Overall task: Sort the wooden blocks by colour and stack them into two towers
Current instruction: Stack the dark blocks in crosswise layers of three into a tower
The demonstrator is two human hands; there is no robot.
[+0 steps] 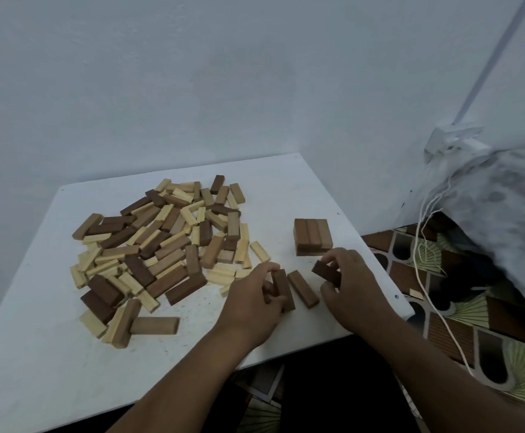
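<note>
A loose pile of mixed blocks point(161, 245), pale and dark brown, sprawls to my left, lying flat and crossed over one another. The started dark tower point(313, 236) stands at the right, three blocks side by side on top. Near me lie three dark blocks: one point(283, 290) on its edge, one point(303, 289) flat, one point(326, 272) tilted.

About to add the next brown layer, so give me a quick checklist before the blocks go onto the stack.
1. Right hand grips a brown block: ok.
2. Left hand grips a second brown block: ok.
3. Third block lies loose between the hands: ok.
4. Stack top layer is three blocks side by side, all brown: ok.
5. Lower layers square: cannot tell.
6. Pile sits apart from the stack: ok.
</note>
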